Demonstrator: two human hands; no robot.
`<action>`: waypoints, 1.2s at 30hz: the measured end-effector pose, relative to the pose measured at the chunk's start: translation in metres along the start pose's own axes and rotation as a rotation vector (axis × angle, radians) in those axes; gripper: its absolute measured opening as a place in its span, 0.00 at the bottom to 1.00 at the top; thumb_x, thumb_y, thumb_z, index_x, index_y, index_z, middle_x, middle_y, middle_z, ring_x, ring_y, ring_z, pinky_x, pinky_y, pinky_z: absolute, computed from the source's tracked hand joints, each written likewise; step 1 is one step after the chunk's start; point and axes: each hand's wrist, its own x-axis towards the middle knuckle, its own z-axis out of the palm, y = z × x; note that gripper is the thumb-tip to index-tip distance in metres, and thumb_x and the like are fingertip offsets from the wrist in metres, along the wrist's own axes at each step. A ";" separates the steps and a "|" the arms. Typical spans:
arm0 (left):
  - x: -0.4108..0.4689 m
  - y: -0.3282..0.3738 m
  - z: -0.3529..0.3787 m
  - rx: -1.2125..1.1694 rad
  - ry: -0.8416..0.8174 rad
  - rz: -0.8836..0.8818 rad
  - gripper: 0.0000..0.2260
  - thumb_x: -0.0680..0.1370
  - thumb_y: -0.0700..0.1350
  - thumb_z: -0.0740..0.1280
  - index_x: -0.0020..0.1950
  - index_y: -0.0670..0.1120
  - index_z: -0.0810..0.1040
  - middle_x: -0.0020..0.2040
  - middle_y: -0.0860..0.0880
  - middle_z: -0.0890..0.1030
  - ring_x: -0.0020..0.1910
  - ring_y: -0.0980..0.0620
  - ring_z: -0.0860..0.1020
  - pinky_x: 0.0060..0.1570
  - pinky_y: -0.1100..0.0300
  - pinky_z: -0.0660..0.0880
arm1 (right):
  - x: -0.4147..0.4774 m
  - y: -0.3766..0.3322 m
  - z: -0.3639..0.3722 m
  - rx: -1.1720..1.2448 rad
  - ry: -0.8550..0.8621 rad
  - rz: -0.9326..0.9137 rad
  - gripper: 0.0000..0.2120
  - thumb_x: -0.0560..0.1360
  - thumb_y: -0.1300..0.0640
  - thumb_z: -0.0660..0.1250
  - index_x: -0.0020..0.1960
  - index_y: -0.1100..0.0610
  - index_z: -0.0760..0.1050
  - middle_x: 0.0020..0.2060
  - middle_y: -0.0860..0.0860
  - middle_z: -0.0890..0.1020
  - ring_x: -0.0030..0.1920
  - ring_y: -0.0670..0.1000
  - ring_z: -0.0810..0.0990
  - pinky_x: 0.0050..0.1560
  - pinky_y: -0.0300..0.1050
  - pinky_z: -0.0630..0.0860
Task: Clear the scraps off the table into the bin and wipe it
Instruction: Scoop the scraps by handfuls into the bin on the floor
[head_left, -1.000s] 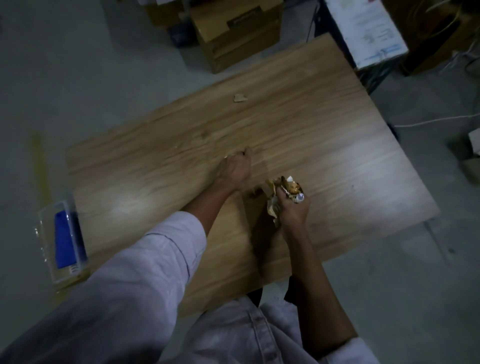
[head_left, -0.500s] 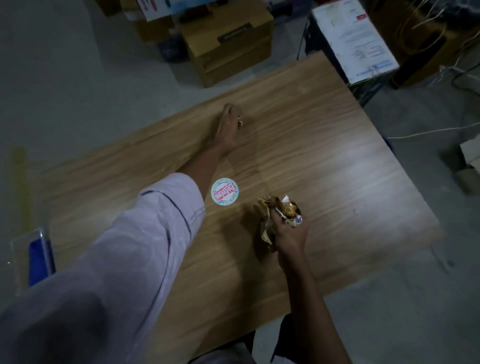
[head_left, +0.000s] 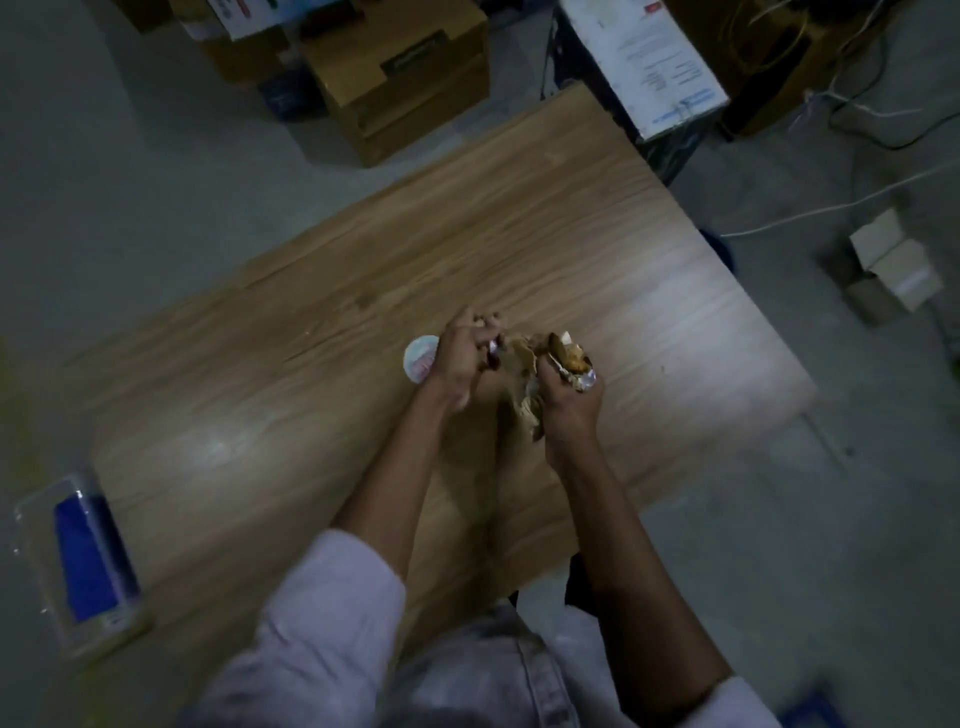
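My right hand (head_left: 569, 402) grips a bunch of crumpled scraps (head_left: 569, 361), brown paper and shiny foil wrapper, just above the middle of the wooden table (head_left: 291, 395). My left hand (head_left: 465, 356) is right beside it, fingers curled and pinching a small scrap against the bunch. A round white lid with red print (head_left: 420, 358) lies flat on the table, half hidden behind my left hand. A clear bin with a blue liner (head_left: 83, 556) stands on the floor by the table's left corner.
Cardboard boxes (head_left: 405, 78) crowd the floor beyond the table's far edge. A dark stand with a white printed sheet (head_left: 649, 57) sits at the far right corner. White cables (head_left: 831, 202) and small boxes (head_left: 893, 265) lie on the floor to the right.
My left hand pulled back from the far side of the table, where it picked up a small scrap, and now meets my right hand. The right hand kept its bunch.
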 end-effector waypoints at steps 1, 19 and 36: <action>-0.018 -0.008 0.010 -0.103 -0.046 -0.004 0.02 0.77 0.40 0.63 0.45 0.45 0.72 0.45 0.43 0.77 0.41 0.47 0.75 0.40 0.57 0.72 | -0.002 -0.007 -0.001 -0.013 -0.004 -0.014 0.09 0.72 0.62 0.76 0.48 0.62 0.79 0.32 0.46 0.82 0.32 0.45 0.80 0.32 0.39 0.77; -0.123 -0.018 0.182 -0.406 0.194 0.137 0.19 0.75 0.39 0.60 0.26 0.46 0.83 0.29 0.50 0.82 0.28 0.54 0.80 0.37 0.60 0.77 | -0.016 -0.075 -0.127 -0.099 -0.218 -0.254 0.08 0.69 0.56 0.74 0.47 0.54 0.80 0.38 0.41 0.85 0.41 0.40 0.83 0.46 0.39 0.79; -0.137 -0.013 0.354 -0.194 0.101 0.324 0.31 0.84 0.64 0.52 0.49 0.39 0.83 0.45 0.44 0.86 0.47 0.47 0.84 0.53 0.52 0.79 | 0.050 -0.173 -0.249 0.059 -0.254 -0.401 0.06 0.68 0.53 0.68 0.42 0.53 0.81 0.35 0.45 0.83 0.38 0.45 0.80 0.41 0.43 0.77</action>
